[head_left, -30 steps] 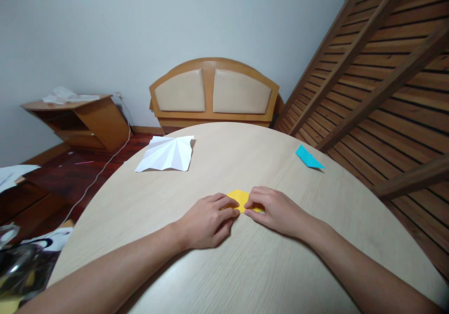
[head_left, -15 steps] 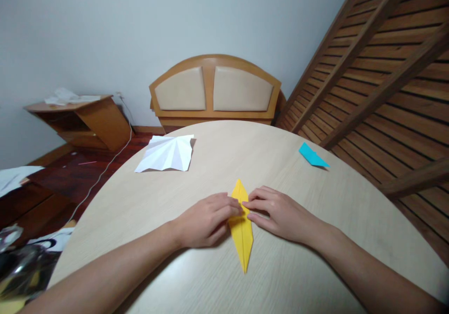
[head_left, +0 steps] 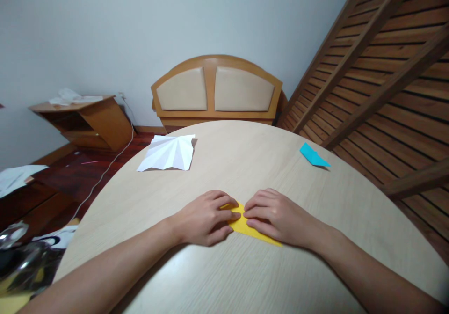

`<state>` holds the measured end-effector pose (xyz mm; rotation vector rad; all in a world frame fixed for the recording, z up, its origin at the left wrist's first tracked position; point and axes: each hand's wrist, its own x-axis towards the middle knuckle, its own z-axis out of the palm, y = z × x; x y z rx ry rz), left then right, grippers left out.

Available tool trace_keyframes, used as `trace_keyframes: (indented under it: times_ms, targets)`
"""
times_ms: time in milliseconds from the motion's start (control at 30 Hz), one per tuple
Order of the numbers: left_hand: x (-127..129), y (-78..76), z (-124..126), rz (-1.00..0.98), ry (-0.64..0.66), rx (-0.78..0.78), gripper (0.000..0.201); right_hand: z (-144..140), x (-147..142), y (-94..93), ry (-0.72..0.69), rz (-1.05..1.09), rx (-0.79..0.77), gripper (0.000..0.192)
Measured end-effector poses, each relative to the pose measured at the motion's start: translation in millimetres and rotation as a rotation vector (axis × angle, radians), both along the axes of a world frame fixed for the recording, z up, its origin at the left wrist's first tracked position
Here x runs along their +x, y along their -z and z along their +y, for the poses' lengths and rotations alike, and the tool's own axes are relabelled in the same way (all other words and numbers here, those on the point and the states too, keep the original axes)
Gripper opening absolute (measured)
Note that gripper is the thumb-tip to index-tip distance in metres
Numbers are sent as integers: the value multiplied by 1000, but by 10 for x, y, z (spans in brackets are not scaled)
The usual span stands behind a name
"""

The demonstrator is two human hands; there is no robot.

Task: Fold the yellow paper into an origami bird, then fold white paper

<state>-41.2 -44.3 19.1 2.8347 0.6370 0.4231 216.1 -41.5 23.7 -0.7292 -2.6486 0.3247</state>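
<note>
A folded yellow paper [head_left: 245, 227] lies flat on the round light wooden table [head_left: 245, 272], its long point angled toward the lower right. My left hand [head_left: 205, 218] presses its fingertips on the paper's left end. My right hand [head_left: 275, 215] rests palm down over its middle, fingers pressing beside the left fingertips. Most of the paper is hidden under both hands.
A creased white paper sheet [head_left: 168, 152] lies at the table's far left. A small blue folded paper [head_left: 313, 156] sits at the far right edge. Behind the table stand a padded headboard [head_left: 215, 91], a wooden slatted frame [head_left: 386, 70] and a low shelf [head_left: 84, 117].
Half a second ago the yellow paper lay as a long upright spindle between my hands; now it is turned with its point to the lower right, and both hands cover it.
</note>
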Motion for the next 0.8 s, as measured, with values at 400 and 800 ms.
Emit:
trace_keyframes:
  times_ms: [400, 800]
  targets:
    - [99, 13, -125, 19, -181, 10, 25, -39, 6, -12, 25, -105, 2, 11]
    - [95, 87, -87, -9, -144, 52, 20, -72, -65, 6, 34, -106, 47, 12]
